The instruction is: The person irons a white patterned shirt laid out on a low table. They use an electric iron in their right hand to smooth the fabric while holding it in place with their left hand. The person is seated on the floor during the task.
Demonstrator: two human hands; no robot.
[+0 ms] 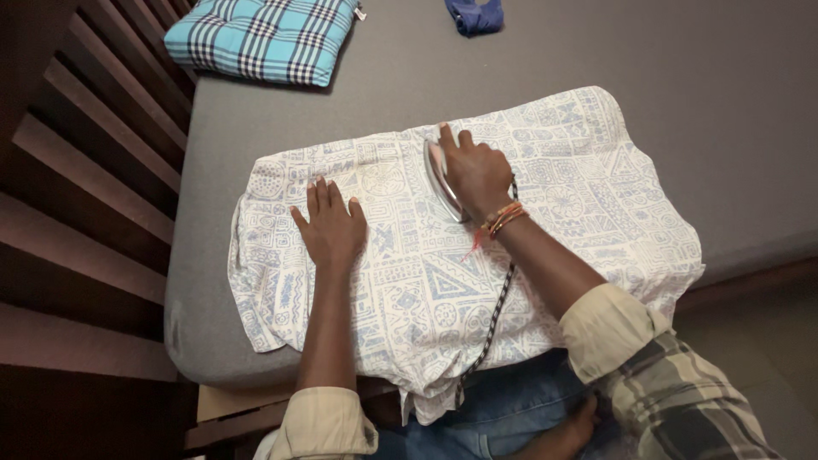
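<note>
A white garment with blue geometric print is spread flat on the grey mattress, near its near-left edge. The left hand is laid flat on the cloth, fingers spread, nothing grasped. A metal iron is gripped by the right hand mid-garment; its braided cord runs toward the near edge. A plaid teal cushion and a blue cloth lie far off.

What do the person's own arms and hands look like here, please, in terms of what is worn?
Both forearms are bare, with beige sleeves rolled up near the elbows. The right sleeve shows a plaid pattern higher up. The right hand has orange and red thread bracelets at the wrist; the left hand wears nothing.
</note>
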